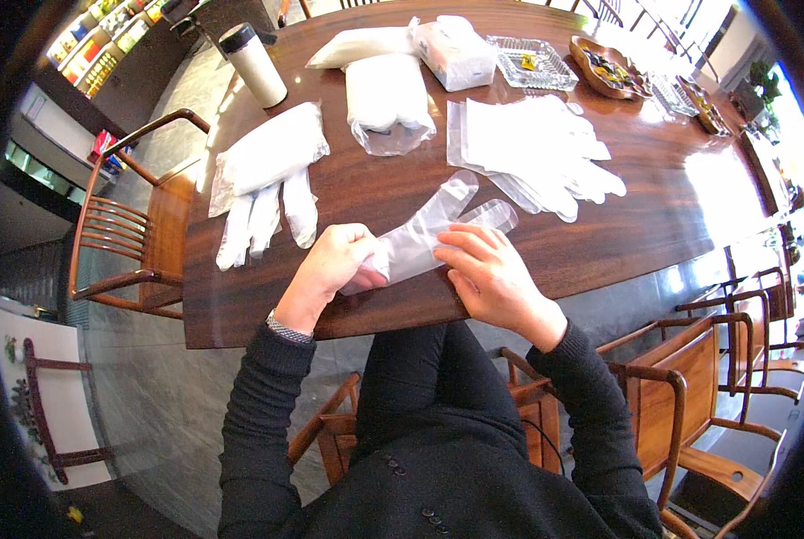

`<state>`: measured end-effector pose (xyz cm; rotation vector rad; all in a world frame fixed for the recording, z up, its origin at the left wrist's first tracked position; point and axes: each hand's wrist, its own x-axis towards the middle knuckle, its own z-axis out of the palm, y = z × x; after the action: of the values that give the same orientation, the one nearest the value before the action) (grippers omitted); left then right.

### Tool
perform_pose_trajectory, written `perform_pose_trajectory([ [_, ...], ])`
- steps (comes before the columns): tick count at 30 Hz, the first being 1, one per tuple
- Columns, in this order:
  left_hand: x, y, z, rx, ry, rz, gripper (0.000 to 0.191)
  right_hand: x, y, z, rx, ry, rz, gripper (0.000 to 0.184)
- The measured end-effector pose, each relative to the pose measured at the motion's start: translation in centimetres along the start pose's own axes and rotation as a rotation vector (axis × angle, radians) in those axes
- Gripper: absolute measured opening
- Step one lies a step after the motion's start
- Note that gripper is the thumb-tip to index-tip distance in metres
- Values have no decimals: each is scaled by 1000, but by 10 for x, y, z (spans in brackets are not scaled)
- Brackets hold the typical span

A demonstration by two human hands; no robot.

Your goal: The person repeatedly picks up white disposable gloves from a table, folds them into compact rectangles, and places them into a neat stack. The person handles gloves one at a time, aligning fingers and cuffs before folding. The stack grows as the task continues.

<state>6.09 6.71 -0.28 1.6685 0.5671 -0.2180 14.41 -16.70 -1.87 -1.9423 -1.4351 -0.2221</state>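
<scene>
A clear plastic disposable glove [412, 239] lies at the near edge of the wooden table, its fingers pointing away and to the right. My left hand [338, 263] pinches the cuff end between thumb and fingers. With fingers spread, my right hand [489, 273] rests on the finger end of the glove; whether it grips the film is hard to see. Beyond it, to the right, is a fanned stack of flat disposable gloves [530, 148]. On the left, more folded gloves [263, 215] lie partly under a white plastic-wrapped bundle [274, 148].
Farther back on the table [651, 215] are another wrapped bundle [387, 94], a white pack [361, 47], a tissue pack [456, 54], a glass ashtray [533, 64], a wooden tray [607, 67] and a tumbler [253, 67]. Wooden chairs stand left [162, 236] and right [675, 404].
</scene>
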Motion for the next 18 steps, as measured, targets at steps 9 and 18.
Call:
perform_pose_trajectory([
  [9,3,-5,-2,-14,5,12,17,0,12,8,-5,-174,-30,35],
  [18,-19,-11,-13,257,21,116,15,3,19,6,-9,-221,-47,35],
])
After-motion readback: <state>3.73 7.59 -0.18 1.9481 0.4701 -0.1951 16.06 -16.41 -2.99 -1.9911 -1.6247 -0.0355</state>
